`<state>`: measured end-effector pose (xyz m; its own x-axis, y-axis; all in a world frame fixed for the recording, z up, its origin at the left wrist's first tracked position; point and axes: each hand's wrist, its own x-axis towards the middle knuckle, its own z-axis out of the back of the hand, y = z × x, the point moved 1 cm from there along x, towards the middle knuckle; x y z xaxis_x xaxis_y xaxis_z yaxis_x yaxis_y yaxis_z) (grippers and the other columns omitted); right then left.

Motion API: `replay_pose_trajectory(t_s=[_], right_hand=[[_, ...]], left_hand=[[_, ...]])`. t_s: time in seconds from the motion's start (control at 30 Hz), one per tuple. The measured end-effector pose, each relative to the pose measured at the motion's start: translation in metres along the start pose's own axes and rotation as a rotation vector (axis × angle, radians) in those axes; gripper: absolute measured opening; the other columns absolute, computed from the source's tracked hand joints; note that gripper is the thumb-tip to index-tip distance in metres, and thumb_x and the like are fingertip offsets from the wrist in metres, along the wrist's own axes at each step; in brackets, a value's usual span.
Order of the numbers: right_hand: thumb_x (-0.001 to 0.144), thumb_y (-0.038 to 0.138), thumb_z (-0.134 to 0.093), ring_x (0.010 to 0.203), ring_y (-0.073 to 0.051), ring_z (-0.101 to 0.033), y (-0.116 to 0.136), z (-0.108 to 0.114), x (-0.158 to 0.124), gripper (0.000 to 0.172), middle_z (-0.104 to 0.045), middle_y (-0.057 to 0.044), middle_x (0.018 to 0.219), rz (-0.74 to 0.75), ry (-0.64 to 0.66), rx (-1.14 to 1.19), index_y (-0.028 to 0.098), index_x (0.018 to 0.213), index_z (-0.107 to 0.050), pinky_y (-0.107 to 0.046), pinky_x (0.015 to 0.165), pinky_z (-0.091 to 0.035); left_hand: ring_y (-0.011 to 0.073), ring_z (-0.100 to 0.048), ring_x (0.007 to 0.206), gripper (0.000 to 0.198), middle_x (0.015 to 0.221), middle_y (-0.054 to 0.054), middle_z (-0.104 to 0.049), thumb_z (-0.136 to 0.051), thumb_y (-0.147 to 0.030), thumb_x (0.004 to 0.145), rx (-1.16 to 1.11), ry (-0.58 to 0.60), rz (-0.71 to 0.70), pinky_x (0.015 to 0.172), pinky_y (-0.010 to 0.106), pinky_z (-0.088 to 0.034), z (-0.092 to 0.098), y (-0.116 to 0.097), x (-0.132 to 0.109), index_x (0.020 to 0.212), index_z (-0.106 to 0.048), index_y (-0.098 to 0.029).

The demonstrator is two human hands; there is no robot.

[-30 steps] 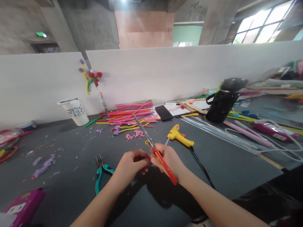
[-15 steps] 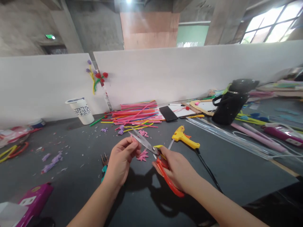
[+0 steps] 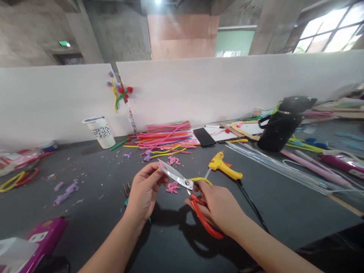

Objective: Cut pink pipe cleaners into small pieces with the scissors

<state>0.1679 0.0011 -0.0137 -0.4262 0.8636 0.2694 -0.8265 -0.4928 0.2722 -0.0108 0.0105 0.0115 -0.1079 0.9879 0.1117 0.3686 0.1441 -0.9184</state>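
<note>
My right hand [image 3: 220, 203] grips a pair of scissors [image 3: 176, 175] by the red handles. The blades point up and left, toward the fingertips of my left hand. A yellow strip shows by the pivot; I cannot tell if it is part of the handle. My left hand [image 3: 146, 187] is closed in a pinch at the blade tips. A small bit of pink [image 3: 161, 164] shows there, mostly hidden by fingers and blades. On the table just beyond lie small pink cut pieces [image 3: 172, 187] and another pink cluster [image 3: 174, 160].
A yellow glue gun [image 3: 224, 167] lies right of my hands, its black cord trailing forward. Pliers [image 3: 126, 191] are partly behind my left wrist. Farther back are pipe cleaners [image 3: 165, 138], a phone [image 3: 204, 137], a white cup [image 3: 101, 132] and a black jug [image 3: 280, 125]. Purple scraps [image 3: 66, 192] lie left.
The view has shifted slightly, so things sit a little farther right. The scissor blades look closer together at the left fingertips, and more of the yellow strip shows.
</note>
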Motion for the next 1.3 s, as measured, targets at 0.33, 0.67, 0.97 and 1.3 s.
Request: replay_pose_trajectory(t_s=[0.33,0.67,0.97,1.3], right_hand=[[0.079,0.039,-0.041,0.056,-0.018,-0.057,-0.001,-0.003,-0.0015,0.021,-0.061,-0.002,0.066,0.003,0.003,-0.028,0.019,0.083,-0.046,-0.024,0.05,-0.03],[0.08,0.038,-0.04,0.053,-0.016,-0.057,-0.0001,-0.004,0.0011,0.02,-0.061,-0.002,0.063,0.016,-0.016,-0.04,0.018,0.079,-0.046,-0.024,0.048,-0.027],[0.08,0.04,-0.039,0.049,-0.015,-0.054,0.0021,-0.004,0.0006,0.023,-0.058,-0.001,0.057,-0.015,-0.013,-0.033,0.018,0.075,-0.046,-0.024,0.046,-0.025],[0.082,0.044,-0.035,0.05,-0.017,-0.055,0.003,0.0,0.0005,0.03,-0.059,-0.003,0.056,-0.039,0.007,-0.104,0.019,0.074,-0.048,-0.024,0.046,-0.024]], left_hand=[[0.0061,-0.049,0.052,0.004,0.059,-0.001,-0.054,-0.058,-0.015,0.069,-0.035,0.04,-0.014,0.05,0.017,-0.04,-0.001,-0.0007,-0.0004,0.067,-0.059,-0.013],[0.0054,-0.05,0.052,0.005,0.059,-0.002,-0.054,-0.058,-0.016,0.071,-0.038,0.05,-0.016,0.05,0.015,-0.04,-0.0001,0.0,-0.0002,0.067,-0.059,-0.013],[0.0053,-0.05,0.052,0.004,0.061,-0.002,-0.055,-0.058,-0.015,0.071,-0.033,0.042,-0.017,0.05,0.016,-0.041,0.0005,-0.0006,-0.0003,0.067,-0.059,-0.013],[0.0063,-0.052,0.053,0.002,0.063,-0.002,-0.057,-0.06,-0.017,0.069,0.012,0.015,-0.039,0.051,0.017,-0.042,0.0034,0.0009,0.0044,0.07,-0.061,-0.015]])
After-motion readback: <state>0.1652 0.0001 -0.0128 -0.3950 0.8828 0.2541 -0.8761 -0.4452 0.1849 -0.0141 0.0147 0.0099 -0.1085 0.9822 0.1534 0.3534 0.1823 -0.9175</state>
